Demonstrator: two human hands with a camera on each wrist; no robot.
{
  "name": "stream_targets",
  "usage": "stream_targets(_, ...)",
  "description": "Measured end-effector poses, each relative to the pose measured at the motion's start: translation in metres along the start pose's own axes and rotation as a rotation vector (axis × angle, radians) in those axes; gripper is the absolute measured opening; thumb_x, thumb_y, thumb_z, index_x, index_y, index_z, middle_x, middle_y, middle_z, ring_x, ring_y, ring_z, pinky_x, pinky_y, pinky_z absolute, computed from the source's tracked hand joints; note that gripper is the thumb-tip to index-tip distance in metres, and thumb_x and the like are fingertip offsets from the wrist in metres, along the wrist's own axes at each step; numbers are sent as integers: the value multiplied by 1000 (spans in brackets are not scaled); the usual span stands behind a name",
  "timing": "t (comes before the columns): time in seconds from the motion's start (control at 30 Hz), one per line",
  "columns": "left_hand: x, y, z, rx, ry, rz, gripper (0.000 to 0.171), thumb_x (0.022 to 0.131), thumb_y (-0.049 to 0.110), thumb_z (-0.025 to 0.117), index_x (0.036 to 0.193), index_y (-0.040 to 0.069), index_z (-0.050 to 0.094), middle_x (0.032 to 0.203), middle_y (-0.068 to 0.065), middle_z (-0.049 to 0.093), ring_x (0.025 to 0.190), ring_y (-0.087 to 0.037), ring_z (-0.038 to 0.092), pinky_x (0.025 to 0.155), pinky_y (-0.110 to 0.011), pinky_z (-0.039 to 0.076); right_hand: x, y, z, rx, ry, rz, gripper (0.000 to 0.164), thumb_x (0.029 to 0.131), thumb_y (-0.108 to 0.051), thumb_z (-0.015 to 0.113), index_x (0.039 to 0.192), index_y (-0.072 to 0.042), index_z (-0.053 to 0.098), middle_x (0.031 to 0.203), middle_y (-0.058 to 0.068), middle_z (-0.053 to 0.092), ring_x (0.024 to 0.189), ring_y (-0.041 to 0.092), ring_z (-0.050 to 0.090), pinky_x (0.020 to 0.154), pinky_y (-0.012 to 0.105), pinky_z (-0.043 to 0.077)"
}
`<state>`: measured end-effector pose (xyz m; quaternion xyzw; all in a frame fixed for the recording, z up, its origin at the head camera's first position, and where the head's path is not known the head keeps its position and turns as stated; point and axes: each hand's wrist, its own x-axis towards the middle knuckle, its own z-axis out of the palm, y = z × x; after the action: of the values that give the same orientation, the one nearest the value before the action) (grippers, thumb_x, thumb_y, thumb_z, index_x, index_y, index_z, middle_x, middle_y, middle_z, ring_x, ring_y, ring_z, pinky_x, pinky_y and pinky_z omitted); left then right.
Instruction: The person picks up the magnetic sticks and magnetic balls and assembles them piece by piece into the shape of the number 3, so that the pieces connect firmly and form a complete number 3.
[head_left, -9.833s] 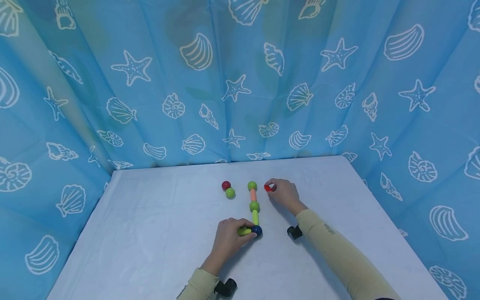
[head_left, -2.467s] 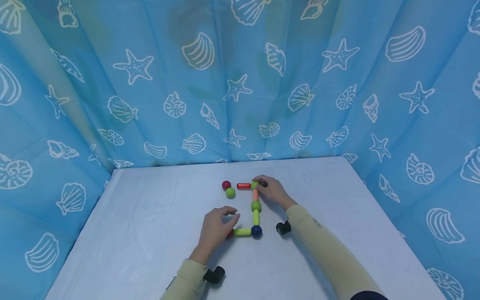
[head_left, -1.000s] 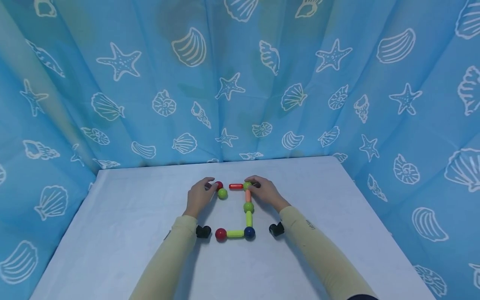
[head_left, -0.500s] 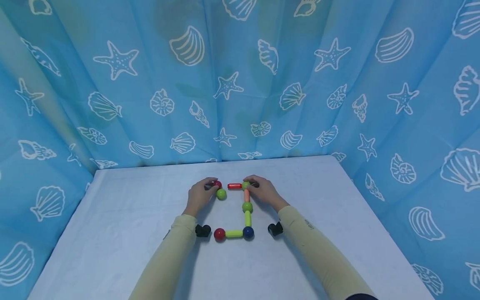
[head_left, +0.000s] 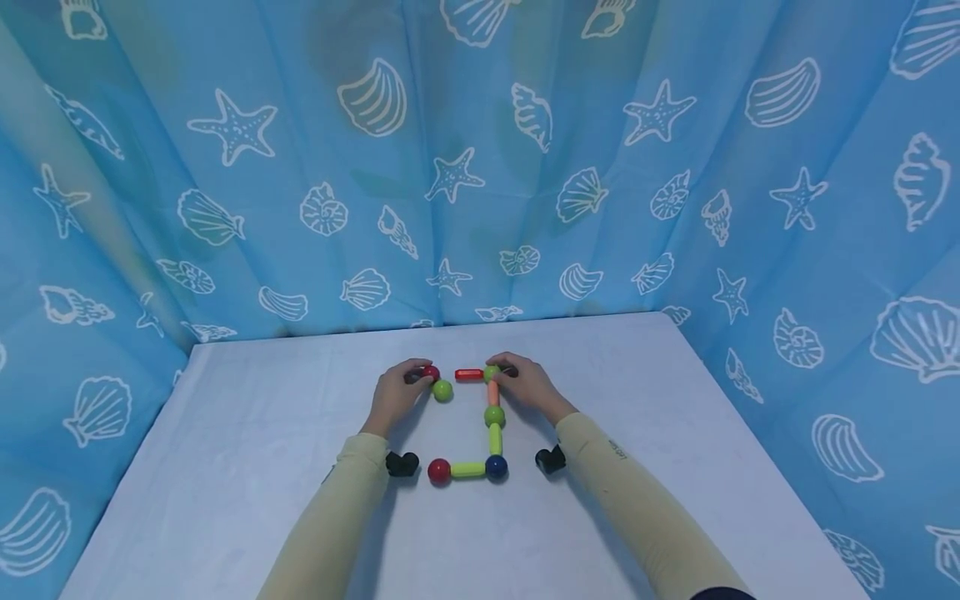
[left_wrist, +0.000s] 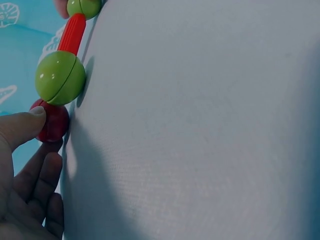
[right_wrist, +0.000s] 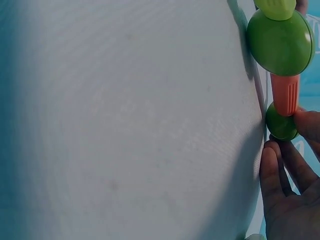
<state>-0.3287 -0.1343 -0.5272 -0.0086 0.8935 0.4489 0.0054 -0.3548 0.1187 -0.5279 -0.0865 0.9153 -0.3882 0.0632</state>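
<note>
Red ball (head_left: 432, 372) far left, pinched in left hand (head_left: 394, 395), loose green ball (head_left: 442, 391) at its near right, seemingly touching. Right hand (head_left: 528, 385) pinches corner ball (head_left: 491, 372) right of red rod (head_left: 469, 374); crooked push could roll loose green ball away.

free: between red rod (head_left: 469, 375), near red ball (head_left: 439, 472) | block right: salmon rod (head_left: 492, 393)
</note>
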Motion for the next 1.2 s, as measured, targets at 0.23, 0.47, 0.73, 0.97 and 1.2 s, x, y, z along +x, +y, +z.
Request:
stream_targets(0.23, 2, -2, 1, 0, 7, 12, 37, 99, 17, 68, 135, 18, 65, 130, -9, 66, 120, -29, 58, 104, -47, 48, 0, 3, 3, 9, 15, -3, 29, 101, -21, 64, 130, -21, 66, 130, 2, 65, 120, 25, 60, 104, 44, 48)
stream_targets(0.47, 5, -6, 3, 11, -12, 30, 37, 99, 17, 68, 136, 19, 65, 132, -8, 65, 122, -29, 57, 105, -48, 47, 0, 4, 4, 13, 22, -1, 29, 101, -21, 64, 130, -21, 65, 131, 2, 65, 120, 26, 60, 104, 44, 49)
stream_targets(0.73, 8, -6, 5, -2, -22, 41, 36, 98, 16, 68, 134, 19, 66, 133, -8, 65, 126, -29, 55, 107, -49, 45, -1, 2, 5, 14, 20, -6, 29, 102, -19, 63, 130, -21, 65, 131, 2, 65, 120, 24, 60, 104, 44, 48)
stream_targets(0.97, 10, -3, 4, 6, -41, 33, 36, 99, 15, 67, 134, 19, 66, 136, -8, 64, 130, -30, 53, 110, -52, 42, 0, 0, 4, 7, 9, -4, 30, 102, -20, 62, 132, -22, 64, 131, 1, 65, 119, 23, 60, 104, 43, 48)
stream_targets(1.2, 13, -3, 5, 9, -47, 34, 36, 99, 15, 68, 134, 19, 67, 136, -8, 64, 131, -30, 53, 110, -53, 41, 3, -2, 5, -9, 5, -8, 30, 103, -22, 62, 133, -23, 64, 131, 0, 65, 116, 22, 61, 100, 42, 50)
